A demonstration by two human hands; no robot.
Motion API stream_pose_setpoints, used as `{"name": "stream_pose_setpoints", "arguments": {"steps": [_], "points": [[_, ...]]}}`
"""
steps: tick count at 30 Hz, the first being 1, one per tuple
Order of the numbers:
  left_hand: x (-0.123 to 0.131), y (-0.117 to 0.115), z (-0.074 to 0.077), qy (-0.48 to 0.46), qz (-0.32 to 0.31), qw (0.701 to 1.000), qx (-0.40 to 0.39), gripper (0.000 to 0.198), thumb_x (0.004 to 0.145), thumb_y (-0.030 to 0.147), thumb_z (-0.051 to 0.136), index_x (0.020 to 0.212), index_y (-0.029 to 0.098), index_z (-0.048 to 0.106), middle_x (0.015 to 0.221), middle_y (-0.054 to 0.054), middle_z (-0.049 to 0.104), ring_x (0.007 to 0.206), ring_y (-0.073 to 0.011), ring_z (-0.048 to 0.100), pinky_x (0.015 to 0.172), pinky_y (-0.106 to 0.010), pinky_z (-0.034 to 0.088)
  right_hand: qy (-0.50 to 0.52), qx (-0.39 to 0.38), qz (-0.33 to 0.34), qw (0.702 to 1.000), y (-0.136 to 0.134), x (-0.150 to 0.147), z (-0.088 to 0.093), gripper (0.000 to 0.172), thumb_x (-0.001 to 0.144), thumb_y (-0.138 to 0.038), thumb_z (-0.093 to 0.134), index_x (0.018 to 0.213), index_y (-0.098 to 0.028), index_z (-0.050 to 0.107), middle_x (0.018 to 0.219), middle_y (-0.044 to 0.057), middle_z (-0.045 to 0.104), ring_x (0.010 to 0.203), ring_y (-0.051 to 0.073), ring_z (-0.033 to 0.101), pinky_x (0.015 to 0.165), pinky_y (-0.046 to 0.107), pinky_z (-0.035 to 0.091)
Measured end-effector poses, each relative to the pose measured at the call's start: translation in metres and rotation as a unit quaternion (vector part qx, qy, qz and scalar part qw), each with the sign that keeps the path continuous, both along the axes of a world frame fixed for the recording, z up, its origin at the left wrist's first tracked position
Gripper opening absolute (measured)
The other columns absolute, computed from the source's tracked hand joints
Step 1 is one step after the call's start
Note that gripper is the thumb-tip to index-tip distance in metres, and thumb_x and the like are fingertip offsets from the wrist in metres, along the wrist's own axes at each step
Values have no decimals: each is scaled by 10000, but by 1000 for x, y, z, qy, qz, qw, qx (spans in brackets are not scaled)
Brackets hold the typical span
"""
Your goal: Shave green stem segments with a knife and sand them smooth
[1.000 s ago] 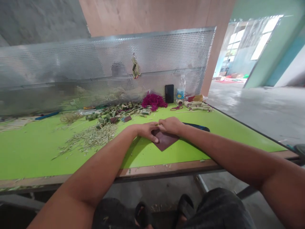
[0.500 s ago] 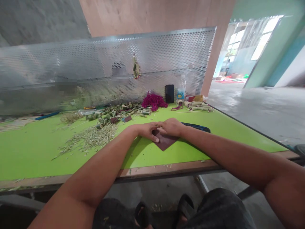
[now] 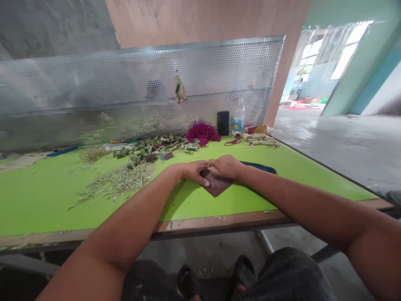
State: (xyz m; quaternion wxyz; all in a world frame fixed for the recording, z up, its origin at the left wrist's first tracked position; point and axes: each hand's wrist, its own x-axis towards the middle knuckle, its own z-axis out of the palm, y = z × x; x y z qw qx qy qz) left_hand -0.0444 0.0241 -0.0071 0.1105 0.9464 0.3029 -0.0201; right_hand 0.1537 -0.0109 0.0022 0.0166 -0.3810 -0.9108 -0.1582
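Observation:
A dark brown sheet, which looks like sandpaper (image 3: 218, 186), lies on the green tabletop (image 3: 184, 205) with one corner pointing towards me. My left hand (image 3: 194, 171) rests on its left side, fingers stretched forward and thumb spread apart on the sheet. Over the sheet's far right part, my right hand (image 3: 226, 166) is closed, its fingertips meeting those of the left. Whatever the right fingers pinch is hidden. Partly behind my right wrist is a flat dark blue and black object (image 3: 260, 167).
Cut green stalk pieces (image 3: 134, 156) and a heap of slivers (image 3: 125, 179) lie to the left. Farther back are magenta yarn (image 3: 203, 133), a phone (image 3: 223, 123), a plastic bottle (image 3: 238, 119) and tied stalk pieces (image 3: 261, 140). A perforated metal panel (image 3: 206, 79) stands behind.
Both hands stay on the brown sheet in nearly the same place; the right hand and the sheet's near corner show only a very slight shift.

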Motion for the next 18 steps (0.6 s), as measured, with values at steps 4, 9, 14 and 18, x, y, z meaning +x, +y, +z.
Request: {"name": "stream_pose_setpoints", "arguments": {"steps": [4,9,14,18], "points": [[2,-2,3,13,17,999,-25,788,701,600,698,1359,231,471,1515,-91,301,1387,-326,264,1141,-399,229,-1,-6,29,1000,0,0,0,501,930,-502,326,1254,-215,578,955,120,729,811,249,673,659,300,383],[3,-5,6,7,22,999,-22,841,693,619,695,1380,204,443,1520,-110,285,1388,-318,267,1146,-392,217,9,2,-11,1000,2,1,-1,477,934,-470,322,1243,-221,588,944,117,732,797,250,677,622,293,367],[2,-5,5,15,37,999,-30,829,666,607,723,1363,238,470,1522,-85,291,1385,-337,268,1144,-404,227,5,0,36,999,2,1,-3,478,933,-502,320,1222,-240,596,951,100,732,792,249,671,628,295,360],[1,-2,3,5,23,999,-29,799,697,595,705,1371,246,455,1507,-74,321,1396,-317,250,1147,-400,222,9,4,18,1000,0,0,-3,508,946,-503,292,1184,-194,619,961,127,726,813,247,667,650,298,360]]}}
